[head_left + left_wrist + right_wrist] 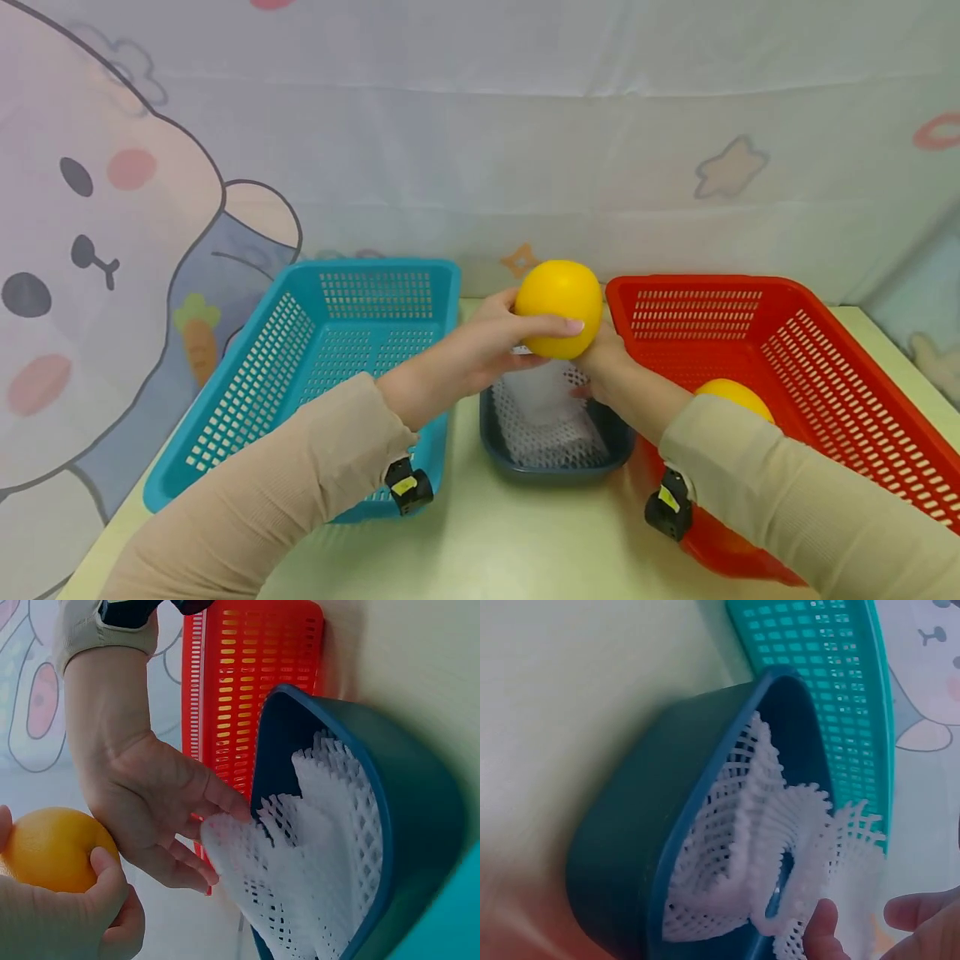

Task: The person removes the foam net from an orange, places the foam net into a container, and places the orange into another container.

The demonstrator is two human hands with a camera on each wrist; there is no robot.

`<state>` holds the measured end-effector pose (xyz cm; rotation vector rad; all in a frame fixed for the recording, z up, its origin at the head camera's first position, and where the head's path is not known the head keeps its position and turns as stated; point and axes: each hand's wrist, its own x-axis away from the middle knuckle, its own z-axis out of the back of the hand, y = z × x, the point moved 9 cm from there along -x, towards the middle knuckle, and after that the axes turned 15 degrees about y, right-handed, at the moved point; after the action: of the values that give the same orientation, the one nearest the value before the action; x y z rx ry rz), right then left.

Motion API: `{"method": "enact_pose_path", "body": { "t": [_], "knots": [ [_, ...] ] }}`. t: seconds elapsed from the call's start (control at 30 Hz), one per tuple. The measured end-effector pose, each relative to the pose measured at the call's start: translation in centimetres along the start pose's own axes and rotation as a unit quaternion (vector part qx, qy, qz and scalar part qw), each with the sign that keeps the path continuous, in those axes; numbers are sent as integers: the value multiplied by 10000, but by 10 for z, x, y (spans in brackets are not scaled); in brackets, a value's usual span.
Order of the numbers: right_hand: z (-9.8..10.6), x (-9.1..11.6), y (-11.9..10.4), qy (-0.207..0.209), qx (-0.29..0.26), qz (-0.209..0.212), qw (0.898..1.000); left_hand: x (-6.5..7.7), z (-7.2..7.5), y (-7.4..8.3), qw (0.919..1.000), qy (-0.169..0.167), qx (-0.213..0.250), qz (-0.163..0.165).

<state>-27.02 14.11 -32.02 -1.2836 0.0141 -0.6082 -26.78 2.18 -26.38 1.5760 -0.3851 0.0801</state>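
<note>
My left hand [491,337] grips an orange [561,292] above the small dark blue basin [558,473], its thumb across the near side. Just behind and below the fruit is my right hand [606,360], partly hidden by it in the head view. In the left wrist view, the right hand [154,799] has its fingers apart and relaxed, with fingertips at the edge of a white foam net [240,862]. Several such nets lie crumpled in the basin. A gap shows between the right hand's fingers [919,909] in the right wrist view.
A turquoise perforated basket [300,408] stands left of the basin. To the right is a red perforated basket [693,287] with another yellow-orange fruit [731,393], partly covered by the right sleeve. A printed cloth [450,150] hangs behind the pale table [480,550].
</note>
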Motion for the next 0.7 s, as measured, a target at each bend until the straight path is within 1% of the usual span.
{"method": "enact_pose_path", "body": {
  "t": [0.1,0.2,0.33,0.43,0.63,0.7],
  "knots": [
    [-2,2,-2,-215,113,102,9997,1,1,0,10000,4,29,-5],
    [-1,3,-6,-463,89,118,9988,1,1,2,10000,-12,49,-29],
    [4,3,-15,-694,80,190,9974,1,0,5,9999,17,134,-56],
    [10,2,-18,-730,166,209,9970,1,0,6,9998,59,155,-77],
    [19,-1,-18,-835,226,23,9962,0,-1,5,9999,83,42,-47],
    [22,-2,-18,-849,268,23,9960,0,-1,4,9999,94,10,-47]
  ]
}}
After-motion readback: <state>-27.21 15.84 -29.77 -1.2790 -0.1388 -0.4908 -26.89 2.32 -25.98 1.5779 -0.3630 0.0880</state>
